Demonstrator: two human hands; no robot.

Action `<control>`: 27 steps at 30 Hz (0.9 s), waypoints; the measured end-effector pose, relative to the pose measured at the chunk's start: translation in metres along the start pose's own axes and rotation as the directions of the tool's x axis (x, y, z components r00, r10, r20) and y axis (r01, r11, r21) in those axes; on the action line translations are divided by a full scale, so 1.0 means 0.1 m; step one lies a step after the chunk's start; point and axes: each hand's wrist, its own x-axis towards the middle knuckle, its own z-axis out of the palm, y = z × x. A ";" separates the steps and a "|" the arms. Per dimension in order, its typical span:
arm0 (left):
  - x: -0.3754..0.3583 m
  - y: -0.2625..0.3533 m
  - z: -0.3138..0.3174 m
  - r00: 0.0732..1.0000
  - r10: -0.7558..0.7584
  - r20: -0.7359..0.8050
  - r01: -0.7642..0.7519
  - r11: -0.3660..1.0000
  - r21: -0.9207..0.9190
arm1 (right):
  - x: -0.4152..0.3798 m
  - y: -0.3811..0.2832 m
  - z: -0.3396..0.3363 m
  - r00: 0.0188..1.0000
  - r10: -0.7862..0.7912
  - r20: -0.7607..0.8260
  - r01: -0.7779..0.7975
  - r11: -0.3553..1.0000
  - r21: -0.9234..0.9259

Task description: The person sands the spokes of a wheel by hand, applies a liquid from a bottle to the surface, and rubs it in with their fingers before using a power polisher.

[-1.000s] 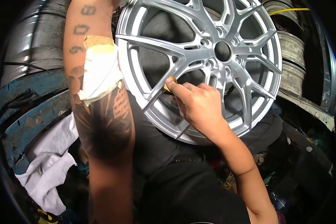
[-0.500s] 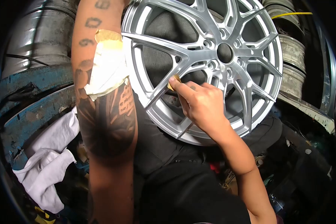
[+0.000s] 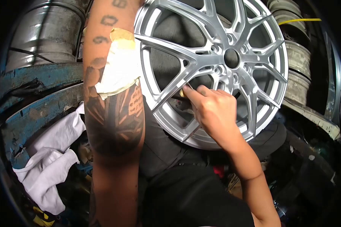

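Observation:
A silver multi-spoke wheel rim (image 3: 212,58) lies across the dark-clothed lap. My right hand (image 3: 216,108) pinches a small yellowish piece (image 3: 182,92), mostly hidden under the fingers, against the edge of a lower-left spoke. My left forearm runs up the left side of the rim, with off-white tape (image 3: 119,62) stuck on it. The left hand itself lies beyond the top of the picture, near the rim's upper left edge.
Stacked metal wheels (image 3: 297,56) stand at the right, with a yellow strip (image 3: 299,20) near their top. More dull metal wheels (image 3: 45,32) are at the upper left above a worn blue metal frame (image 3: 38,85). A white cloth (image 3: 49,166) hangs at the lower left.
The rim and left forearm appear shifted slightly right in the view. My right hand sits a little lower and further right, and less of the yellowish piece shows.

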 end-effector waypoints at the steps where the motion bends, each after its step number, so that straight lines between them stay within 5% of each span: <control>1: -0.07 0.05 -0.04 0.999 0.032 0.014 -0.031 0.999 -0.012 | 0.05 -0.01 -0.13 1.000 -0.016 0.009 0.016 1.000 0.005; 3: -0.13 0.05 -0.01 1.000 0.003 0.029 -0.003 1.000 -0.017 | 0.07 -0.01 -0.14 0.995 -0.034 -0.089 0.034 0.999 0.000; 9: -0.07 -0.01 0.07 0.999 -0.018 0.029 0.018 1.000 0.013 | 0.06 -0.05 -0.24 1.000 0.009 -0.019 -0.009 1.000 -0.006; 10: -0.05 -0.02 0.09 0.999 -0.026 0.025 0.025 1.000 0.012 | 0.06 0.00 -0.13 0.988 -0.031 -0.148 0.035 0.999 0.025; 13: -0.04 -0.02 0.11 0.999 -0.047 0.023 0.047 0.999 0.018 | -0.05 0.04 0.03 0.998 0.022 0.055 -0.020 0.999 -0.033; 17: -0.03 -0.02 0.13 0.998 -0.063 0.028 0.063 0.998 0.022 | 0.01 0.04 0.05 0.984 -0.013 -0.176 0.022 0.998 0.053; 21: -0.01 -0.07 0.11 0.997 -0.069 0.030 0.068 0.997 0.027 | -0.05 -0.03 -0.07 0.997 0.053 0.047 -0.053 0.999 0.005; 24: -0.03 -0.05 0.12 0.995 -0.103 0.015 0.103 0.995 0.020 | 0.02 0.02 0.05 0.985 0.003 -0.173 0.003 0.999 0.032; 27: -0.04 -0.06 0.10 0.995 -0.103 0.017 0.102 0.995 0.016 | -0.07 0.03 -0.04 0.996 0.036 0.081 -0.034 0.999 -0.030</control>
